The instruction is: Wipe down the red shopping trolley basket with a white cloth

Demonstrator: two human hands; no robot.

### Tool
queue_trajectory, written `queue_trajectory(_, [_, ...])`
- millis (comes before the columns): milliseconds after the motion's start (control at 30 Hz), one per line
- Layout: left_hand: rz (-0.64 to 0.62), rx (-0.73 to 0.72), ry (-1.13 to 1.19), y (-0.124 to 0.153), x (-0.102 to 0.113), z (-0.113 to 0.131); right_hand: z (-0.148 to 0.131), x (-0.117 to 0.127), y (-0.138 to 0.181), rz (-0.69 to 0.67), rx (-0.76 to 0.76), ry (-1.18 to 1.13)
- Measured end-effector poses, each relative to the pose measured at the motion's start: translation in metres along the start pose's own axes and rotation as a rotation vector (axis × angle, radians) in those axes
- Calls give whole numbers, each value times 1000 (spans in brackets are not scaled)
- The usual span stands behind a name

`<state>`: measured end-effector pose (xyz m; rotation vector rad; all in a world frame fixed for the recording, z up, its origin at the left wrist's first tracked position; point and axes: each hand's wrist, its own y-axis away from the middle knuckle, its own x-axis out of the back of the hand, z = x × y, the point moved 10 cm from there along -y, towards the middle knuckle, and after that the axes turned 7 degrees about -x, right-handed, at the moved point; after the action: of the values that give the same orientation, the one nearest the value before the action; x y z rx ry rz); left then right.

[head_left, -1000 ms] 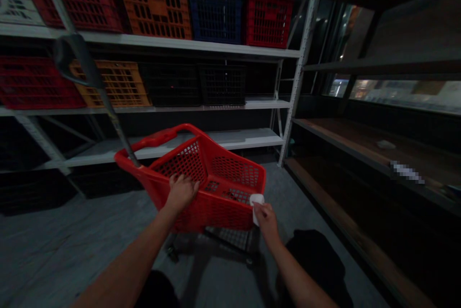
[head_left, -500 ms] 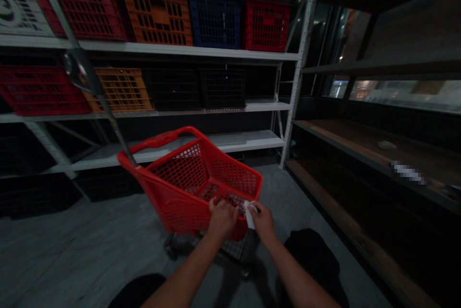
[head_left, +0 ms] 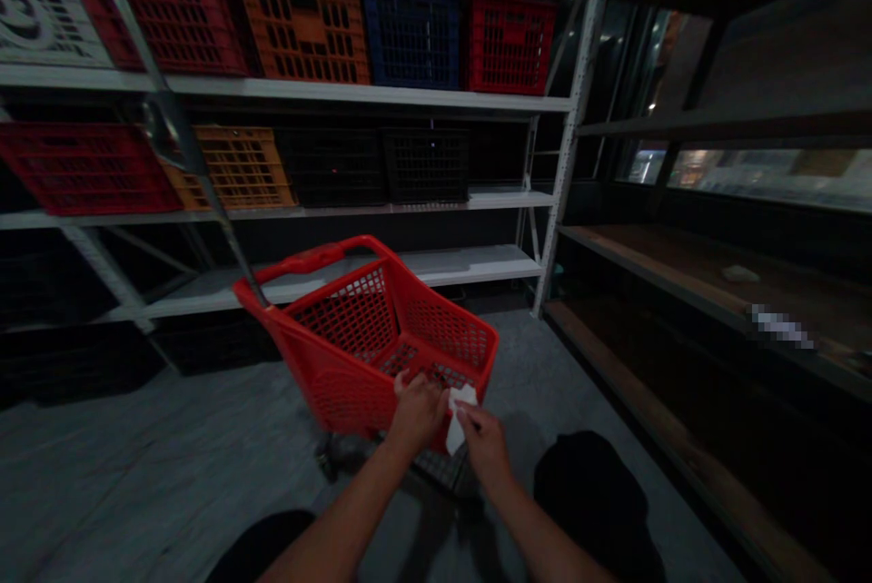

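A red plastic shopping cart [head_left: 333, 397] with perforated basket walls stands at an angle in front of me. My left hand [head_left: 419, 409] is closed over the rim at the cart's near end, its fingertips partly hidden. Just right of it, my right hand [head_left: 485, 445] pinches a crumpled white cloth [head_left: 456, 433], possibly a tissue, against that same rim. The cloth's lower end hangs down outside the basket. A metal pole [head_left: 211, 192] with a grey clamp rises from the handle end of the cart.
White metal shelving [head_left: 409, 95] behind the cart carries red, orange, blue and black crates, such as an orange crate [head_left: 306, 29]. Wooden shelves [head_left: 660, 274] run along my right, with a small pale lump [head_left: 740, 274] on one. Grey floor [head_left: 102, 465] extends left.
My right hand has shifted slightly left and down with the white cloth, closer to my left hand. More of the cloth shows. The left hand keeps its place on the rim.
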<state>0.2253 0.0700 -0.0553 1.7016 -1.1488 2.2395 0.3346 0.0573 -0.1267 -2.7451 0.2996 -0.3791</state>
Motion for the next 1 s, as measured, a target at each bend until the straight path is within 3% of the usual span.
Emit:
queue_trajectory(100, [-7, 1, 8, 4, -1, -3, 1, 7, -6, 15, 7, 30])
queue_trajectory(300, [-5, -17, 72, 12, 1, -5, 20, 60, -87, 148, 59, 188])
queue_trajectory(400, [-7, -25, 86, 13, 3, -5, 26, 66, -106, 153, 40, 193])
queue_trajectory(533, [-12, -24, 82, 12, 2, -7, 17, 45, -70, 131, 23, 171])
queue_trajectory(733, [-21, -54, 68, 13, -2, -4, -6, -5, 11, -71, -19, 43])
queue_trajectory(867, [-40, -98, 87, 17, 0, 1, -7, 6, 9, -73, -46, 100])
queue_trajectory(1000, [-83, -124, 90, 27, 6, 1, -1, 42, -20, 0, -15, 196])
